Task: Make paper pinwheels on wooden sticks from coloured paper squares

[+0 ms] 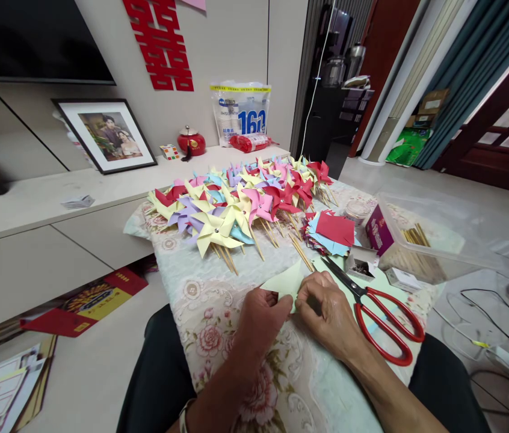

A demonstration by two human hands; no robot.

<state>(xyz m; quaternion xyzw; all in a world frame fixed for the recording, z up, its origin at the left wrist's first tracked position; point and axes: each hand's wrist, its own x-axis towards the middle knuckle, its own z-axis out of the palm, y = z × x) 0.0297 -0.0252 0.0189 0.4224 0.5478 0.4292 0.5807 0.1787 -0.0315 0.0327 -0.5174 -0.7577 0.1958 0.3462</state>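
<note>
In the head view we see both hands meeting low over the middle of the desk (182, 282), which is covered with a floral cloth. The left hand (261, 319) and the right hand (326, 310) pinch a pale yellow-green paper sheet (284, 281) between them: the left fingers (277, 299) are closed on its near left edge, and the right fingers (305, 299) are closed on its near right edge, so the sheet rises away from the fingertips toward the far side, with most of its surface showing beyond them. We cannot tell whether the paper's far corner touches the cloth. Just to the right of the right hand lie red-handled scissors (374, 310), blades pointing away toward the paper stack, handles toward the person; the hand does not touch them. Beyond the sheet a large heap of paper pinwheels (240, 201) on wooden sticks, in yellow, purple, pink, blue and red, fills the far half of the desk. To the right of the heap sits a stack of cut paper squares (333, 231) with a red one on top, and farther right a clear plastic box (435, 240) holds wooden sticks. Behind the desk a low cabinet (33, 210) carries a framed photo (110, 135).
</note>
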